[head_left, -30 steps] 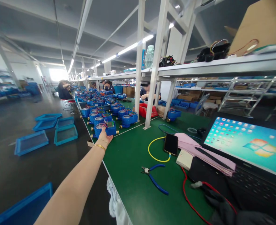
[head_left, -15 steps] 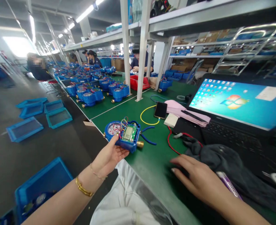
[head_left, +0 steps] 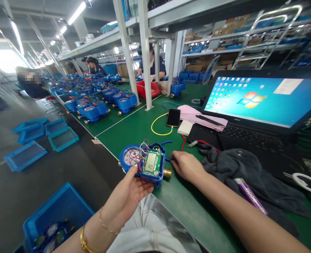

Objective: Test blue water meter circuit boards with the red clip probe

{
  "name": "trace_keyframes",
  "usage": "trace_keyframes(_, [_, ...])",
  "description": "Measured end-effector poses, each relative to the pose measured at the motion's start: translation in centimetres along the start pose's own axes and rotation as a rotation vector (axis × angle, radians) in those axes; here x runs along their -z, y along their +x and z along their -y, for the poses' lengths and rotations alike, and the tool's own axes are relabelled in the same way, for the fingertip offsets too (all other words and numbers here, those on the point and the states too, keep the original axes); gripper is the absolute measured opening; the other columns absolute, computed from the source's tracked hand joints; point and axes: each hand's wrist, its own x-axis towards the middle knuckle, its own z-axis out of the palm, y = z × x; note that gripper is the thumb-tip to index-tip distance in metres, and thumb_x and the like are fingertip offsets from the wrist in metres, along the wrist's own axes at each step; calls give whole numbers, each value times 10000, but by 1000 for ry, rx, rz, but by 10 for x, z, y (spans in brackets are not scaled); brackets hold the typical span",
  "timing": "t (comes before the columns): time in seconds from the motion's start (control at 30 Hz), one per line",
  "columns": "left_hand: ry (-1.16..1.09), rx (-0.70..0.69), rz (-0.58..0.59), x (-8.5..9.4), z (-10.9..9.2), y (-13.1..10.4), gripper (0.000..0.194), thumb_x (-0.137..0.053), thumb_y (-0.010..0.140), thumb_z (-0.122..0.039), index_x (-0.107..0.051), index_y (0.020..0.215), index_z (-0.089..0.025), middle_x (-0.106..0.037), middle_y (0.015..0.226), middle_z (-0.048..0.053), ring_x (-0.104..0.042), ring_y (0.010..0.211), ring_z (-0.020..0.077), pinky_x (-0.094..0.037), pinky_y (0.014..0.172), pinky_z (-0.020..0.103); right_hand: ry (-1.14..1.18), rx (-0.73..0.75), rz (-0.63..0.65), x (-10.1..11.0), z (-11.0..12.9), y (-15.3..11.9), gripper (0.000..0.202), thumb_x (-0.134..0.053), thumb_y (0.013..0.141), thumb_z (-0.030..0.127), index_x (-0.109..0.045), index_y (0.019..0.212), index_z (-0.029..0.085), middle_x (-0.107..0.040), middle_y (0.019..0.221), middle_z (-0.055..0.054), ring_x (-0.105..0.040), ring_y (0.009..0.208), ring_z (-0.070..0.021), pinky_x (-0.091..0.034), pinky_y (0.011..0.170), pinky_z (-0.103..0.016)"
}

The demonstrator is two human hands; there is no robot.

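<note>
My left hand (head_left: pixel 134 189) grips a blue water meter (head_left: pixel 126 149) from its near side, thumb on top and fingers underneath. The meter is tilted so its round dial, loose coloured wires, green circuit board and small display face up; a brass connector sticks out at right. Just right of the meter, my right hand (head_left: pixel 187 165) rests low over the green bench with fingers curled round one handle of blue-handled pliers (head_left: pixel 166 142). The pliers' head is hidden behind the meter.
An open laptop (head_left: pixel 250 102), a phone (head_left: pixel 173 117) on a yellow cable, pink cloth (head_left: pixel 187 111) and dark cloth (head_left: pixel 232 168) lie to the right. Several blue meters (head_left: pixel 93 111) stand farther back near a red bin (head_left: pixel 148 90). Left on the floor is a blue crate (head_left: pixel 63 200).
My right hand has moved left and forward from the bench beside the dark cloth and closed on the pliers' handle. The meter stays in my left hand, now lower and farther right in view.
</note>
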Motion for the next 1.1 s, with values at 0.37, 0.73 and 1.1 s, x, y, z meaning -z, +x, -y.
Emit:
trace_keyframes(0.37, [583,21,342,29,-11,-16,552,-515,760,-648,-641,823,-114,-679,787,136,-642,694,202,-487,630,273,11,40,67,11,3,-5,196,-408,848,211,-562,943,136,-633,899,-117,-616,841,-248,-438,697,-324])
trace_keyframes(0.73, [1472,-847,-19,-30,-127,9,200,-529,722,-313,-657,742,-161,-652,729,26,-540,660,157,-397,597,242,1236,-253,-336,39,-30,-6,200,-467,748,352,-505,620,204,-619,1035,-99,-516,1121,-267,-372,986,-425])
trace_keyframes(1.1, [1743,-713,70,-54,-128,26,327,-541,714,-468,-573,587,-169,-541,550,-5,-444,524,125,-294,470,237,1733,37,-184,83,-31,-31,136,-476,706,382,-497,726,249,-609,1190,-37,-496,1202,-262,-385,993,-486])
